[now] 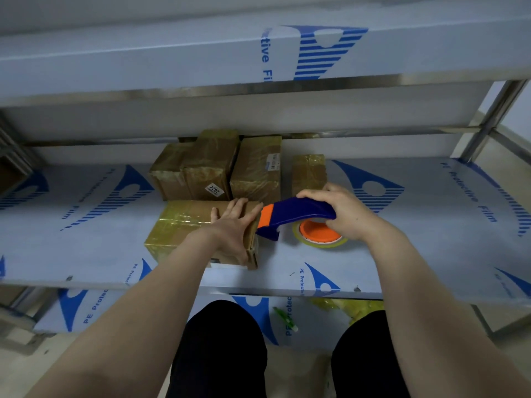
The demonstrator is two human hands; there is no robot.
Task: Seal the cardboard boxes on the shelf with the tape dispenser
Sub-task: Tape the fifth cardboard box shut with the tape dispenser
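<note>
A low cardboard box, partly wrapped in yellowish tape, lies at the front of the middle shelf. My left hand presses flat on the box's right end, fingers straight. My right hand grips the blue and orange tape dispenser, whose orange blade end touches the box's right edge. The tape roll rests just above the shelf surface.
Several taped boxes stand behind: a pair with a "7202" label, a taller box and a small box. An upper shelf overhangs. A lower shelf holds yellow tape scraps. My dark-trousered legs are below.
</note>
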